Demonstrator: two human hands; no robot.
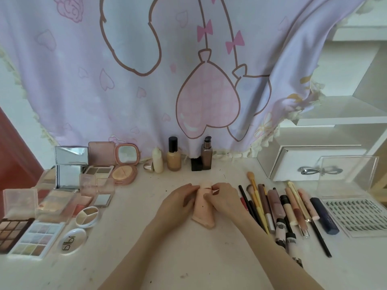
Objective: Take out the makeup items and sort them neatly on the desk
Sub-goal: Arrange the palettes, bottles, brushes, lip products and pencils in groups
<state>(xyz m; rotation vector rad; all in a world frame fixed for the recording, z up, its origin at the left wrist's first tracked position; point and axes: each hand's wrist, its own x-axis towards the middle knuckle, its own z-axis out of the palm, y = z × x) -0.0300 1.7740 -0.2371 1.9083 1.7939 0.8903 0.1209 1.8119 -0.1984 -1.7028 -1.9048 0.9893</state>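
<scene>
Sorting nearly done; both hands working a small peach pouch (202, 208) at frame centre.

Lower left: palettes (31, 233) and compacts (123, 164) lie open and grouped by type, likely so flat cases share one zone. Upper centre: bottles (173, 156) stand upright in a row against the hanging cloth (146, 70), probably to keep them clear of the work area. Centre: pouch lies flat on the tabletop (167, 258); left hand (178, 203) rests fingers curled against its left edge, steadying it; right hand (225, 199) pinches the top opening, apparently to open or fold it. Cannot tell whether anything is inside. Right: brushes and pencils (278, 208) lie parallel, then a lash tray (358, 216) before a clear box (347, 174).
</scene>
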